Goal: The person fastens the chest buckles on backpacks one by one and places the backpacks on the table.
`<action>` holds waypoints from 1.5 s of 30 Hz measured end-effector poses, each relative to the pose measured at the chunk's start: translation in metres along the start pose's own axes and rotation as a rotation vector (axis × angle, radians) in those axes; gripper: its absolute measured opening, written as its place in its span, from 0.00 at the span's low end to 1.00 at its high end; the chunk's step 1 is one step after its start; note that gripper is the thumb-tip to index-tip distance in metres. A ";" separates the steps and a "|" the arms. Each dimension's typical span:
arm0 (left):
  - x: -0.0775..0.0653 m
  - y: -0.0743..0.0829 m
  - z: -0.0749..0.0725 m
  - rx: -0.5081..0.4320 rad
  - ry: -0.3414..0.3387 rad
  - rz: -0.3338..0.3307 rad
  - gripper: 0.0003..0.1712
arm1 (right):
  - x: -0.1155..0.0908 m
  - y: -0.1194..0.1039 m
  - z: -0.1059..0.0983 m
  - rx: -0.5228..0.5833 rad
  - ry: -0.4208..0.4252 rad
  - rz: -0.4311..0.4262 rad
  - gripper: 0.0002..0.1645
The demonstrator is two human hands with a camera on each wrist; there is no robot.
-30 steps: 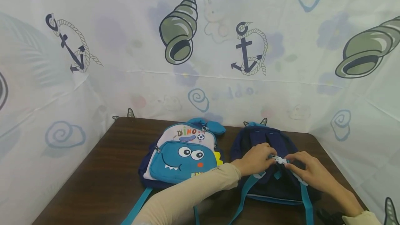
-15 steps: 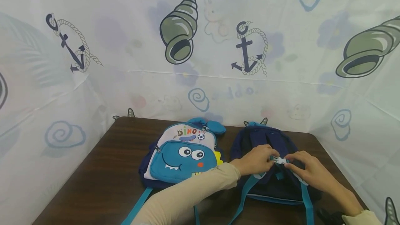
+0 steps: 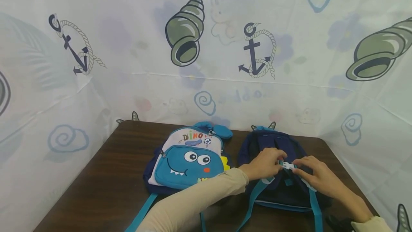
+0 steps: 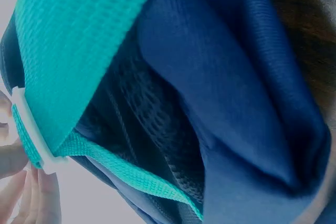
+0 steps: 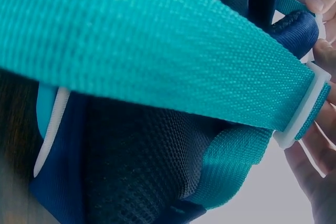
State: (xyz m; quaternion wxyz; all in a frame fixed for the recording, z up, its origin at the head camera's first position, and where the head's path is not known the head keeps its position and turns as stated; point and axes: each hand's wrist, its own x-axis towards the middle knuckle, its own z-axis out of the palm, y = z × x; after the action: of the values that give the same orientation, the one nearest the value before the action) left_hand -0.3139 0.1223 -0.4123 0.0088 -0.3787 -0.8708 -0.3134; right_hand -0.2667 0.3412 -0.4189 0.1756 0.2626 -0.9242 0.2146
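Note:
A navy backpack [image 3: 257, 142] lies back side up on the right of the table, with teal straps and dark mesh showing. Over its middle, a white plastic buckle [image 3: 287, 165] spans the gap between the two hands, its halves in line. My left hand [image 3: 264, 162] pinches the buckle's left end, and my right hand [image 3: 320, 176] pinches its right end. Close up, the left wrist view has a teal strap [image 4: 79, 51] running through a white slider [image 4: 34, 132] beside the fingers. A matching slider [image 5: 302, 108] shows next to the right hand's fingers [image 5: 315, 156] in the right wrist view.
To the left lies a second backpack [image 3: 180, 164], front up, with a blue dinosaur face; my left sleeve [image 3: 199, 196] crosses over its lower part. Both stand on a dark wooden table [image 3: 106, 174]. Printed cloth [image 3: 141, 38] hangs behind and along the sides.
Both hands stay at the buckle and have barely shifted. The left fingers move slightly at its left end; the backpacks keep their places.

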 end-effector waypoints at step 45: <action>-0.039 -0.025 -0.007 0.603 -0.110 0.036 0.29 | 0.016 -0.016 0.017 -0.118 -0.182 0.101 0.38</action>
State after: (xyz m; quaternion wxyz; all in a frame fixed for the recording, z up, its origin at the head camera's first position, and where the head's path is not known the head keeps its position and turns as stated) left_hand -0.3047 0.0803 -0.4299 0.0790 -0.3907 -0.9169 -0.0195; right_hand -0.2739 0.3146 -0.4215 0.0952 0.2230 -0.9594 0.1438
